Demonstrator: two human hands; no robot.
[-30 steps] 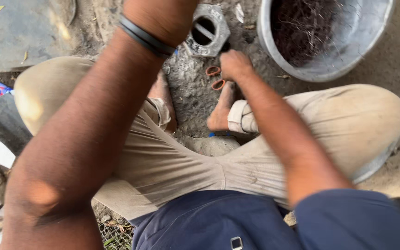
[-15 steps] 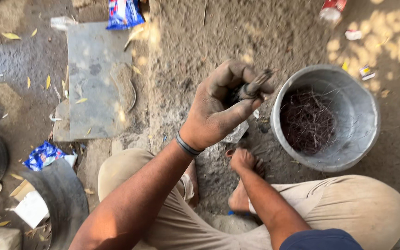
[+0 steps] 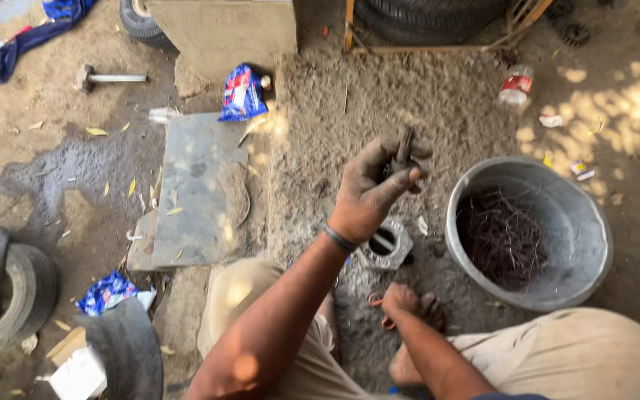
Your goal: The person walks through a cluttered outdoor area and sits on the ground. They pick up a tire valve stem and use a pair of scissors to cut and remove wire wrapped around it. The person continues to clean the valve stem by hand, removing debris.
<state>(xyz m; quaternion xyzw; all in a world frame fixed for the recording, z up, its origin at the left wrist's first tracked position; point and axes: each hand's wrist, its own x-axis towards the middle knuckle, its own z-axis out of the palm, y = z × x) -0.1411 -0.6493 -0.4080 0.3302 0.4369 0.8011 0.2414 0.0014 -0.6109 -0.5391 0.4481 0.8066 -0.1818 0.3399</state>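
Left fingers (image 3: 398, 181): blackened with grime, curled tight round a small dark metal part (image 3: 403, 152); the thumb lies across its lower side, the part's end standing out above the knuckles.
Part: short, slim, dull and soot-dark; its exact form cannot be told. It is held up in the air above the ground, left of the basin.
Left hand (image 3: 368, 196): raised on a bare forearm, a dark band (image 3: 341, 239) round the wrist.
Right hand (image 3: 400, 300): low by the foot (image 3: 431, 310), fingers bent down onto the dirt beside an orange ring-shaped bit (image 3: 377, 302); whether it grips anything cannot be told.
Casting (image 3: 385, 244): grey metal block with a round bore, lying on the ground just below the left wrist.
Basin (image 3: 601, 244): round, dented grey metal, holding a tangle of thin dark wires (image 3: 501, 237); just right of the casting.
Ground (image 3: 335, 111): dry, gritty, oil-stained earth.
Slab (image 3: 198, 185): flat grey plate, worn, left of the hands.
Hammer (image 3: 105, 76): metal, lying far left at the top.
Tyres (image 3: 9, 292): black rubber, lower left.
Trousers (image 3: 572, 355): beige cloth, creased.
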